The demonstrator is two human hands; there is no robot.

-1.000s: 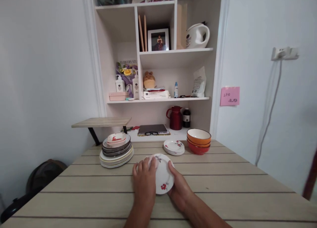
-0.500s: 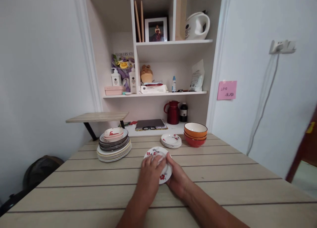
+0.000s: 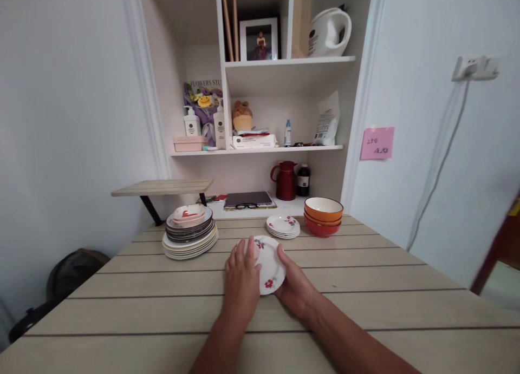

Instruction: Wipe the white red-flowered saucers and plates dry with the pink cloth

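A small white plate (image 3: 271,267) with red flowers and grey leaves is held just over the table's middle. My right hand (image 3: 298,287) grips its right edge, thumb on the upper rim and the other fingers underneath. Across the plate's left part lies my left hand (image 3: 242,274), its fingers stretched out and covering that side. Behind the plate is a short stack of matching flowered plates (image 3: 283,227). To the right of that stack stand nested bowls (image 3: 324,217), orange above red.
On the left, a tall stack of plates (image 3: 190,249) carries small pink-rimmed dishes (image 3: 189,214). A raised wooden shelf (image 3: 162,187) stands behind it. Along the back are a laptop (image 3: 248,199), glasses (image 3: 246,206), a red jug (image 3: 286,182) and a dark bottle (image 3: 303,182).
My left hand has slid from the plate's middle toward its left side, with the fingers straighter, uncovering more of the plate. My right hand keeps its grip. The view has shifted slightly.
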